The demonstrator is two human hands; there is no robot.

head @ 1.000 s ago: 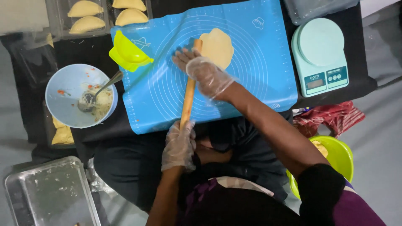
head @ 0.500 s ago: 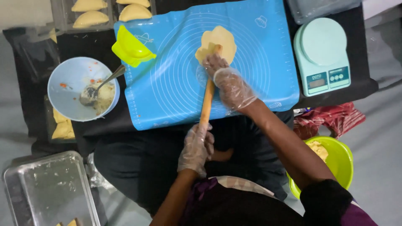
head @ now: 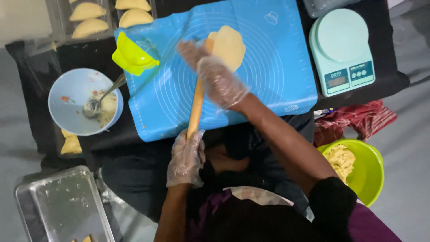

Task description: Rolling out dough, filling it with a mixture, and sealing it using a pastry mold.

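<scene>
Nearest the person, at the desk's near edge, the gloved left hand [head: 185, 157] is clenched around the lower end of a wooden rolling pin [head: 197, 104]. The pin runs up and slightly rightward across the blue silicone mat [head: 277, 67], which covers the middle of the desk [head: 394, 80]. Farther along, the gloved right hand [head: 215, 78] lies over the pin's upper part, fingers spread and blurred, pressing on it rather than closing around it. The pin's far tip touches the left rim of a flat round of pale dough [head: 229, 46], which sits on the mat toward its far edge.

Off the desk's near right corner stands a green bowl [head: 369, 172] holding dough, with a red checked cloth [head: 358, 121] just beyond it. Near the left edge sits a blue bowl [head: 71, 96] with a spoon [head: 101, 98]. A yellow-green press mould [head: 132, 56] rests on the mat's far left corner. At the far right stands a mint kitchen scale [head: 342, 49]; at the far left, folded pastries [head: 87, 11] lie in a tray.
</scene>
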